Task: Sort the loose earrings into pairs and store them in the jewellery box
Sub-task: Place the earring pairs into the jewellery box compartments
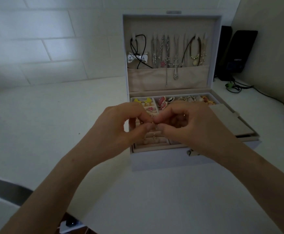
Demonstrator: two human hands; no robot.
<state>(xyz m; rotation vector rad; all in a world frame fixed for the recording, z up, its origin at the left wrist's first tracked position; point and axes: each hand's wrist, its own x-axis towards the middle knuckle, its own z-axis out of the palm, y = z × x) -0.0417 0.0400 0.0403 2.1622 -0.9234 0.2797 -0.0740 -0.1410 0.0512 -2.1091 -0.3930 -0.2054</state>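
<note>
A white jewellery box [156, 160] stands open on the white table, its lid upright. Necklaces [166, 53] hang inside the lid. The top tray holds several colourful earrings [162, 101] at the back and ring rolls at the left. My left hand [119, 125] and my right hand [192, 125] meet above the tray's left side. Both pinch a small gold earring [154, 123] between thumb and forefinger tips. The earring is mostly hidden by my fingers. A thin ring sits on a finger of my right hand.
A beige flap [230, 120] lies over the tray's right side. Black speakers [237, 53] and cables [259, 93] stand at the back right by the wall. A tiled wall rises behind. A grey chair edge [7, 190] shows at lower left.
</note>
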